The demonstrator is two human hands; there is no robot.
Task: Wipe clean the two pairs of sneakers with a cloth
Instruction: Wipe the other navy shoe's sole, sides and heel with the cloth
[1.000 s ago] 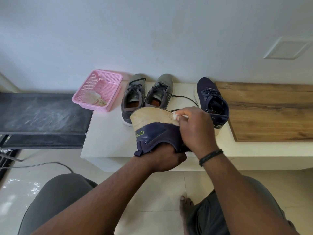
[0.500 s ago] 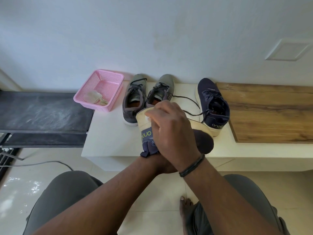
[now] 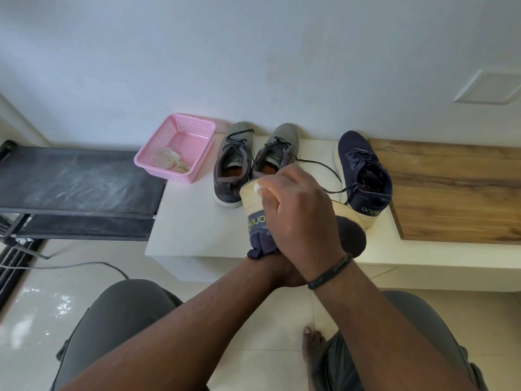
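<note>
My left hand (image 3: 282, 273) holds a navy sneaker (image 3: 258, 221) sole-up over the front edge of the white bench (image 3: 191, 221); that hand is mostly hidden under my right wrist. Pinching a small white cloth (image 3: 258, 188), my right hand (image 3: 298, 215) presses it on the beige sole at the heel end. The other navy sneaker (image 3: 363, 176) stands upright on the bench to the right. Two grey sneakers (image 3: 232, 165) (image 3: 277, 148) stand side by side behind the held one.
A pink basket (image 3: 180, 128) with a crumpled rag (image 3: 166, 160) sits at the bench's back left. A wooden board (image 3: 451, 193) covers the bench's right part. A black shelf (image 3: 76, 182) adjoins on the left. My knees and a bare foot (image 3: 311, 342) are below.
My right hand slid the cloth along the sole from the right side to the heel end on the left. The held sneaker turned so its toe points right.
</note>
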